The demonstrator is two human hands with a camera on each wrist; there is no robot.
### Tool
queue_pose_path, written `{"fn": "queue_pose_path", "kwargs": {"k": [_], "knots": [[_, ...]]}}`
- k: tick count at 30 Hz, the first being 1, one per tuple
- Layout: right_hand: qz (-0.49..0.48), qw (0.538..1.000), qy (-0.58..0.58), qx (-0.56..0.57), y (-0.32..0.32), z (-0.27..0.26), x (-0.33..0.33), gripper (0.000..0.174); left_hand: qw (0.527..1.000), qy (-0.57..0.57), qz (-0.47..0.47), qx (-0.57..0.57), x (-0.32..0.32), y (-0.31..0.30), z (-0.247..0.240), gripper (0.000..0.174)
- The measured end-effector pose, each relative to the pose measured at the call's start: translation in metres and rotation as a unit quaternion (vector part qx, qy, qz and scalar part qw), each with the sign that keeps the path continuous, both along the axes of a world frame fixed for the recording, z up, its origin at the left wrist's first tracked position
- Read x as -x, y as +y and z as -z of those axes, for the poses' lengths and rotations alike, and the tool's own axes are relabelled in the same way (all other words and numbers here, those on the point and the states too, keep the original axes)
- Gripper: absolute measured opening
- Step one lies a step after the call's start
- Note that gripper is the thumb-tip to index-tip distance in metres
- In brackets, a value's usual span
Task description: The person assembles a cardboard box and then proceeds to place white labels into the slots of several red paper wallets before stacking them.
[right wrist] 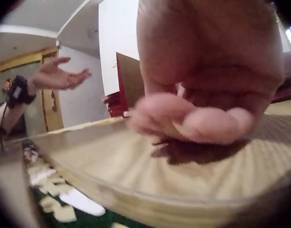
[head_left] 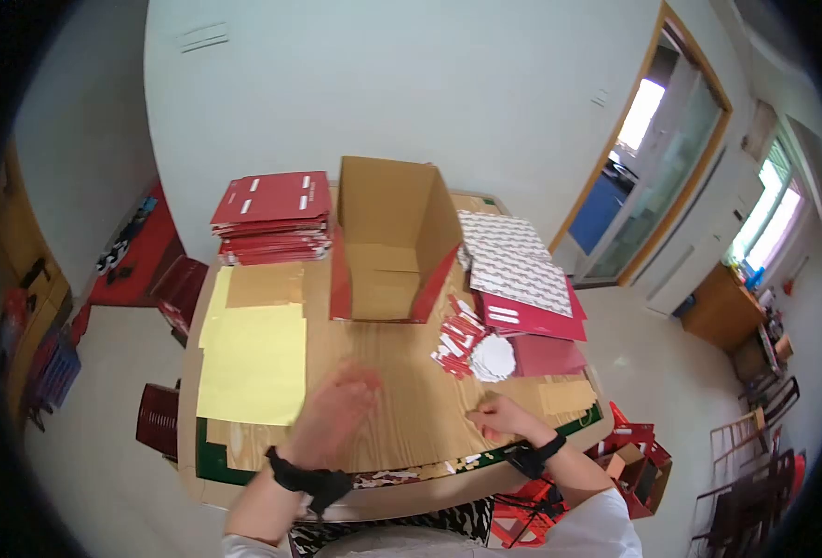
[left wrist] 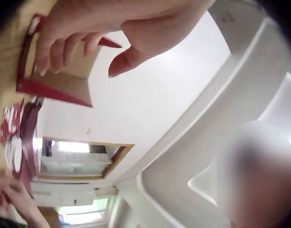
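My left hand [head_left: 341,409] is raised over the near left of the wooden board, blurred, with nothing in it. In the left wrist view its fingers and thumb are spread apart, overlapping the box behind. My right hand [head_left: 504,418] is low over the board's near right, its fingers loosely curled. Close up in the right wrist view, the fingertips [right wrist: 212,124] sit just over the wood with no object showing among them. Beyond both hands stands a red cardboard box [head_left: 387,251], brown inside, its open side facing me.
At the back left is a stack of red flat cartons [head_left: 271,200], with yellow sheets [head_left: 253,358] nearer. To the right lie a patterned white sheet [head_left: 518,260], red strips [head_left: 457,344] and white round pieces [head_left: 493,358]. Scraps [right wrist: 81,202] line the table's near edge.
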State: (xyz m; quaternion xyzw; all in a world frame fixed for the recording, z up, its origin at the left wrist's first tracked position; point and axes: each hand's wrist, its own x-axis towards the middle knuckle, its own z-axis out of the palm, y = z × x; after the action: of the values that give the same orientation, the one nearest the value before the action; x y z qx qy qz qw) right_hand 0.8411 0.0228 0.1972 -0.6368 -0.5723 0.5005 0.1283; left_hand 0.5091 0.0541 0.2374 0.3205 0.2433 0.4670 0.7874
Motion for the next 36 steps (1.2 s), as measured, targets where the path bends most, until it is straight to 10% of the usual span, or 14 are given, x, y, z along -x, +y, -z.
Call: {"fn": "queue_pose_path", "kwargs": {"k": [9, 23, 36], "knots": [[0.069, 0.993, 0.035, 0.085, 0.01, 0.003, -0.007, 0.039, 0.791, 0.507, -0.103, -0.328, 0.089, 0.051, -0.163, 0.051], [0.056, 0.988, 0.062, 0.129, 0.017, 0.001, -0.014, 0.037, 0.486, 0.799, -0.203, -0.292, 0.088, 0.299, -0.028, 0.049], [0.06, 0.987, 0.057, 0.14, 0.021, 0.024, -0.024, 0.038, 0.438, 0.831, -0.217, -0.263, 0.085, 0.301, -0.047, 0.033]]}}
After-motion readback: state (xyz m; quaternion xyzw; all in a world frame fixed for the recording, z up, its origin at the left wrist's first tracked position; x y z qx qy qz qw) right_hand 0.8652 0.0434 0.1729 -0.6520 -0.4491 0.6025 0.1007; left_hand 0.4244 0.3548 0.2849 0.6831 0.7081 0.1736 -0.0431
